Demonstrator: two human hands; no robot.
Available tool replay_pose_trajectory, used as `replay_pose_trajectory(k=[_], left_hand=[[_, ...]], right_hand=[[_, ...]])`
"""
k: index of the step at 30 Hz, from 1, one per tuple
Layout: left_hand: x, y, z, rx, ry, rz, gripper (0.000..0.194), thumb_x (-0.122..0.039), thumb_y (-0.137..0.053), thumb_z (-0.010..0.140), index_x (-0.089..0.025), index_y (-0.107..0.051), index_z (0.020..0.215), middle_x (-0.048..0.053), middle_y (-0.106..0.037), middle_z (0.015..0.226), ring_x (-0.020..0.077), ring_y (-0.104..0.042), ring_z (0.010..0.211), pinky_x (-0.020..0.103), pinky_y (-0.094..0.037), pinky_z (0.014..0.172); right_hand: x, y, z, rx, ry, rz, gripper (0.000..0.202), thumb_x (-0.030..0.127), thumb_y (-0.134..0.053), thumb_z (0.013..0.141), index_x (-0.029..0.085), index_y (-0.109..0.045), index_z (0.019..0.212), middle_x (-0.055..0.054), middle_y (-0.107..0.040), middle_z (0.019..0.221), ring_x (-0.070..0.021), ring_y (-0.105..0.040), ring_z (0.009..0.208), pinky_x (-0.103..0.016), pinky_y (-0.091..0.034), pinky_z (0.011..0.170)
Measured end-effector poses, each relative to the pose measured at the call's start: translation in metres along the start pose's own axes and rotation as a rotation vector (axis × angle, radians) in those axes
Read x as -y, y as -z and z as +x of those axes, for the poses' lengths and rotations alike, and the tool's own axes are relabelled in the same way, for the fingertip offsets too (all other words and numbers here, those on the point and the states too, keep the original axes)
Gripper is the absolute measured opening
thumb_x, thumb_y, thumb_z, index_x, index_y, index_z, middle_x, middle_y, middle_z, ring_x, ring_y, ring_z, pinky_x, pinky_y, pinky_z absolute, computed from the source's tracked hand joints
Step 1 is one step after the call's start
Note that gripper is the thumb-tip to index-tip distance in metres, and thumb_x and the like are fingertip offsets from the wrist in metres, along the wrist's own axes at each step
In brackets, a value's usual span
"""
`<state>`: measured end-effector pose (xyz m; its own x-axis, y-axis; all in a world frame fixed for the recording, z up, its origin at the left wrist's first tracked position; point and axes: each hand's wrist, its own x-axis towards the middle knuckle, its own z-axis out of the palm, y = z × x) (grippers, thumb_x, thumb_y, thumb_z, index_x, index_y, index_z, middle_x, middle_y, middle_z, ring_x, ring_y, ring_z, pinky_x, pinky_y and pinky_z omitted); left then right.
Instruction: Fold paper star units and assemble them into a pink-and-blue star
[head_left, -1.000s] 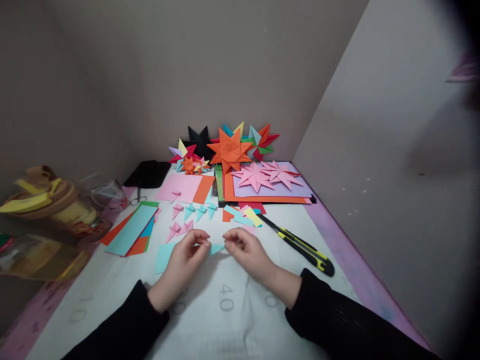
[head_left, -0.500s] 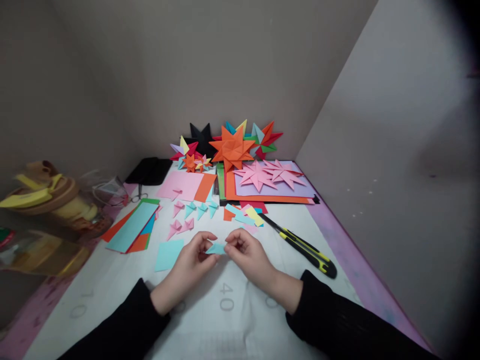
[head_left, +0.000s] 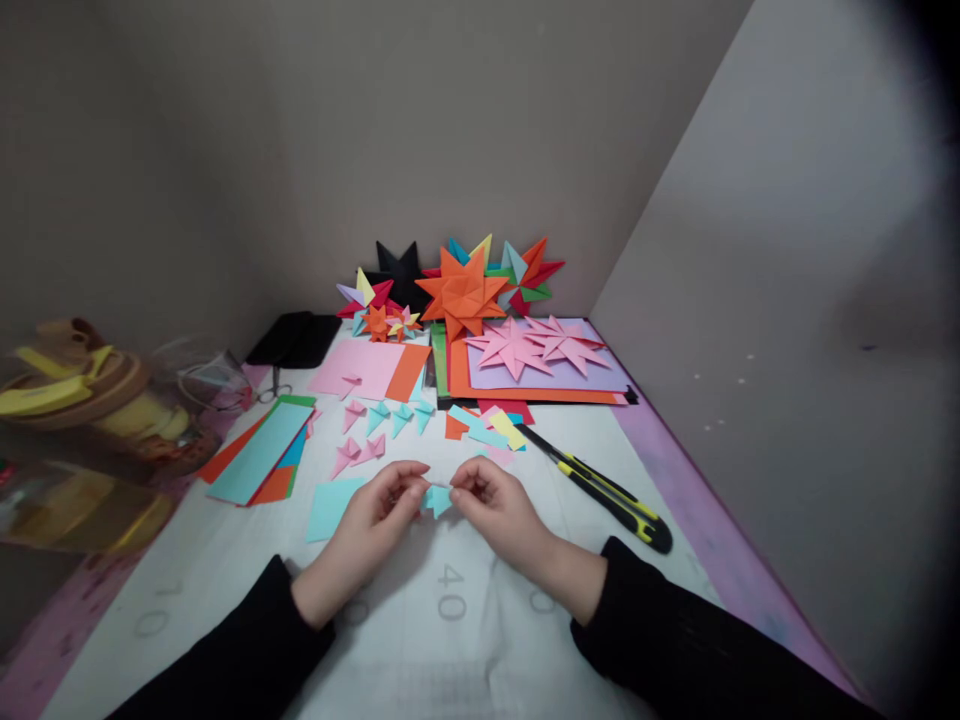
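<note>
Between my hands is a small piece of folded light-blue paper (head_left: pixel 437 501). My left hand (head_left: pixel 386 510) pinches its left end, and my right hand (head_left: pixel 491 505) pinches its right end; the fingertips cover both ends. A flat light-blue paper square (head_left: pixel 330 508) lies beside my left hand, partly behind it. Beyond my hands lie small folded units, pink ones (head_left: pixel 347 455) and light-blue ones (head_left: pixel 403 417). Small paper scraps (head_left: pixel 487 428) are scattered past my right hand.
A black and yellow utility knife (head_left: pixel 604 492) lies at the right. Pink paper stars (head_left: pixel 512 348) rest on stacked sheets at the back, before an orange star (head_left: pixel 463 290). Coloured paper strips (head_left: pixel 262 452) lie left, near scissors (head_left: pixel 276 388) and jars (head_left: pixel 86 505).
The light-blue paper has gone from a flatter, long shape to a more pointed, arrow-like one. My left fingers have shifted on it, now closing over its left end.
</note>
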<state>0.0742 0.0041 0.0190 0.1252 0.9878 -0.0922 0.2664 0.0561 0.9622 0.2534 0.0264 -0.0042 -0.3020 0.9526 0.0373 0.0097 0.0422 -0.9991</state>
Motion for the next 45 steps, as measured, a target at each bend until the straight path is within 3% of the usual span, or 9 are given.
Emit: replay_pose_trajectory(k=[4, 10, 16, 22, 29, 37, 45], left_hand=[[-0.002, -0.002, -0.001, 0.015, -0.019, 0.022, 0.027, -0.030, -0.054, 0.082, -0.018, -0.054, 0.106, 0.000, -0.063, 0.071, 0.0155, -0.061, 0.068, 0.026, -0.047, 0.064], [-0.005, -0.001, -0.001, -0.030, -0.009, -0.006, 0.025, -0.028, -0.056, 0.079, -0.017, -0.055, 0.101, -0.002, -0.063, 0.065, 0.0143, -0.061, 0.064, 0.025, -0.046, 0.062], [-0.001, 0.001, -0.003, 0.036, -0.049, 0.095, 0.018, -0.031, -0.054, 0.082, -0.018, -0.062, 0.090, 0.003, -0.066, 0.077, 0.0159, -0.061, 0.071, 0.027, -0.048, 0.065], [-0.002, 0.000, -0.002, 0.027, -0.066, 0.138, 0.017, -0.029, -0.054, 0.081, -0.019, -0.063, 0.091, 0.003, -0.068, 0.082, 0.0169, -0.062, 0.075, 0.028, -0.050, 0.069], [-0.002, -0.001, -0.001, 0.024, -0.057, 0.076, 0.018, -0.030, -0.057, 0.080, -0.018, -0.062, 0.093, 0.004, -0.067, 0.084, 0.0172, -0.061, 0.076, 0.028, -0.049, 0.069], [0.003, -0.001, -0.002, 0.095, -0.013, 0.064, 0.019, -0.031, -0.054, 0.083, -0.019, -0.058, 0.096, 0.000, -0.060, 0.073, 0.0143, -0.056, 0.067, 0.024, -0.043, 0.061], [0.005, -0.001, -0.001, 0.009, -0.064, -0.016, 0.009, -0.024, -0.055, 0.082, -0.020, -0.050, 0.087, -0.003, -0.053, 0.075, 0.0113, -0.051, 0.066, 0.021, -0.040, 0.059]], right_hand=[[0.003, 0.000, -0.003, 0.015, 0.037, -0.109, 0.002, 0.019, -0.055, 0.079, 0.019, -0.054, 0.081, 0.001, -0.057, 0.074, -0.0121, -0.054, 0.068, -0.026, -0.044, 0.062], [0.007, -0.001, -0.006, 0.123, 0.202, -0.300, 0.038, 0.009, -0.061, 0.067, 0.023, -0.053, 0.102, -0.003, -0.056, 0.100, -0.0163, -0.054, 0.089, -0.026, -0.045, 0.068], [0.008, -0.001, -0.003, 0.044, 0.199, -0.354, 0.006, 0.014, -0.056, 0.076, 0.020, -0.057, 0.077, 0.000, -0.054, 0.075, -0.0136, -0.052, 0.071, -0.024, -0.040, 0.061], [0.005, 0.002, 0.001, -0.013, 0.047, -0.238, 0.018, 0.022, -0.052, 0.079, 0.018, -0.049, 0.062, 0.004, -0.045, 0.060, -0.0104, -0.042, 0.057, -0.022, -0.034, 0.053], [0.007, 0.002, 0.001, 0.048, -0.012, -0.147, 0.023, 0.024, -0.049, 0.078, 0.019, -0.041, 0.057, 0.005, -0.036, 0.056, -0.0092, -0.036, 0.054, -0.021, -0.030, 0.051], [0.005, 0.001, 0.000, 0.050, 0.024, -0.186, 0.016, 0.020, -0.049, 0.077, 0.019, -0.046, 0.062, 0.004, -0.041, 0.060, -0.0099, -0.039, 0.057, -0.022, -0.032, 0.053], [0.003, 0.000, 0.001, 0.040, -0.013, -0.153, 0.014, 0.020, -0.051, 0.077, 0.019, -0.045, 0.064, 0.005, -0.040, 0.059, -0.0090, -0.038, 0.055, -0.021, -0.031, 0.051]])
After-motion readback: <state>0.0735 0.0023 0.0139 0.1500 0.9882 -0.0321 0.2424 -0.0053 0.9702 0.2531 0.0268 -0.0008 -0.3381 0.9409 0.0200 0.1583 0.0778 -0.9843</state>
